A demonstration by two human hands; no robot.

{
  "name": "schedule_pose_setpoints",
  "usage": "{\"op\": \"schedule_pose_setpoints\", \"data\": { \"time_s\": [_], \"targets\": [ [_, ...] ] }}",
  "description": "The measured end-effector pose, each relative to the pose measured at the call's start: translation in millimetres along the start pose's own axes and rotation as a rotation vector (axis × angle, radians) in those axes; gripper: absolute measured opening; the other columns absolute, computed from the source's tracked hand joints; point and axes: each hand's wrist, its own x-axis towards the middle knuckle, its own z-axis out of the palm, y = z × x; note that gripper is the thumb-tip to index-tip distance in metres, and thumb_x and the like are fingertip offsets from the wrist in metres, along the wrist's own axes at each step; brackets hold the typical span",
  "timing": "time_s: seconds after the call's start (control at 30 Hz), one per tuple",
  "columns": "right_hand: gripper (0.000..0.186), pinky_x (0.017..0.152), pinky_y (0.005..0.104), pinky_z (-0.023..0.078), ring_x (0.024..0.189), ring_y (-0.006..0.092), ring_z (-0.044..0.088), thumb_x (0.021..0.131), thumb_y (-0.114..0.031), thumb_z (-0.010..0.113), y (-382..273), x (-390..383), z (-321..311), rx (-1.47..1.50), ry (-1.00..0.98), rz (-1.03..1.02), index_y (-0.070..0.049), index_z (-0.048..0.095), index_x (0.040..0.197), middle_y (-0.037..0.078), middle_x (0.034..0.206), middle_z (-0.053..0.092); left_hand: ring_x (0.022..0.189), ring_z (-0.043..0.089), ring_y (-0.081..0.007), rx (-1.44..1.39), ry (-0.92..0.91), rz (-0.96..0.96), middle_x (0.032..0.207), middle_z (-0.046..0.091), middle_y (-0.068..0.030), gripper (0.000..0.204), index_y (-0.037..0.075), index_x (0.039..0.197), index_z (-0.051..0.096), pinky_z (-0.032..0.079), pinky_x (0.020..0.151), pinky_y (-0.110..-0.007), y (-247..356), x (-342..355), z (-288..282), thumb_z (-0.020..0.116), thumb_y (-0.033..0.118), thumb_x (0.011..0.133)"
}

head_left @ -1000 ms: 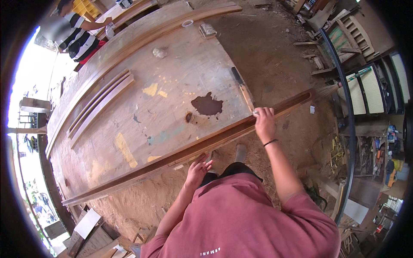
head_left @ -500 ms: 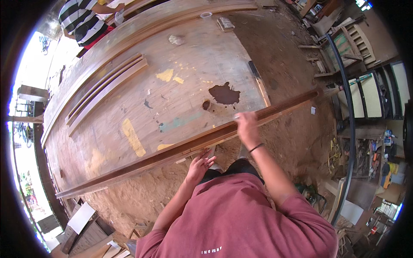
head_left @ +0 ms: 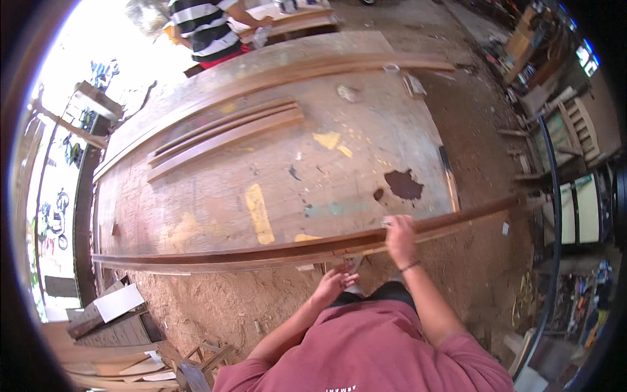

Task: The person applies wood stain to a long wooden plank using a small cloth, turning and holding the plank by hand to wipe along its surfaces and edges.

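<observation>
A long brown wooden strip [head_left: 274, 249] with a dark lengthwise groove lies along the near edge of the worktable [head_left: 215, 222]. My right hand [head_left: 400, 240] is closed over it right of the middle, with a small pale thing showing at the fingertips; its kind is hidden by the fingers. Beyond that hand, a dark brown puddle [head_left: 404, 185] spreads on the tabletop, with a smaller dark spot [head_left: 378, 194] beside it. Close to my body, my left hand [head_left: 336, 282] hangs just on the near side of the strip, fingers apart and holding nothing.
Several shorter wooden strips [head_left: 225, 140] lie on the table's left half. Another long strip [head_left: 313, 70] runs along the far side, near a crumpled pale lump [head_left: 348, 93]. A co-worker in a striped shirt [head_left: 204, 29] stands beyond. Boards [head_left: 114, 320] are stacked at lower left.
My view has turned, so the table appears farther right and more level. Along the strip, my right hand has slid left relative to the puddle. My left hand stays free and open.
</observation>
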Motion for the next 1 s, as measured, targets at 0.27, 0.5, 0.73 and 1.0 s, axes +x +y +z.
{"op": "schedule_pose_setpoints", "data": {
  "time_s": [0.27,0.5,0.73,1.0],
  "targets": [
    [0.011,0.089,0.0490,0.047,0.099,0.0374,0.058,0.090,-0.002,0.064,-17,-12,25,-0.091,0.042,-0.094,-0.004,0.065,0.101,0.015,0.097,0.063,0.133,0.061,-0.0309,-0.065,-0.019,0.019,0.162,0.042,-0.0178,0.058,0.002,0.161,0.028,0.052,0.108,-0.036,4,-16,-21,0.045,0.003,0.106],
    [0.010,0.094,0.0463,0.048,0.103,0.0359,0.059,0.092,-0.006,0.064,-66,2,58,0.030,-0.043,-0.196,-0.003,0.066,0.101,0.015,0.099,0.064,0.130,0.063,-0.0305,-0.023,-0.012,0.027,0.158,0.048,-0.0165,0.057,0.004,0.161,0.030,0.054,0.104,-0.035,2,-11,-27,0.045,0.003,0.106],
    [0.010,0.090,0.0476,0.048,0.100,0.0366,0.057,0.089,-0.004,0.066,-39,-7,41,-0.091,-0.018,-0.096,-0.003,0.065,0.099,0.014,0.096,0.063,0.132,0.062,-0.0279,-0.079,-0.028,0.065,0.155,0.050,-0.0135,0.055,0.003,0.160,0.032,0.053,0.106,-0.035,4,-19,-43,0.047,0.005,0.107],
    [0.008,0.090,0.0473,0.048,0.099,0.0360,0.058,0.090,-0.007,0.066,-103,2,86,0.147,-0.093,-0.271,-0.004,0.066,0.097,0.015,0.096,0.064,0.127,0.065,-0.0260,-0.030,0.078,0.054,0.153,0.054,-0.0111,0.053,0.004,0.158,0.036,0.055,0.102,-0.034,6,-23,-40,0.046,0.004,0.106]
  ]
}}
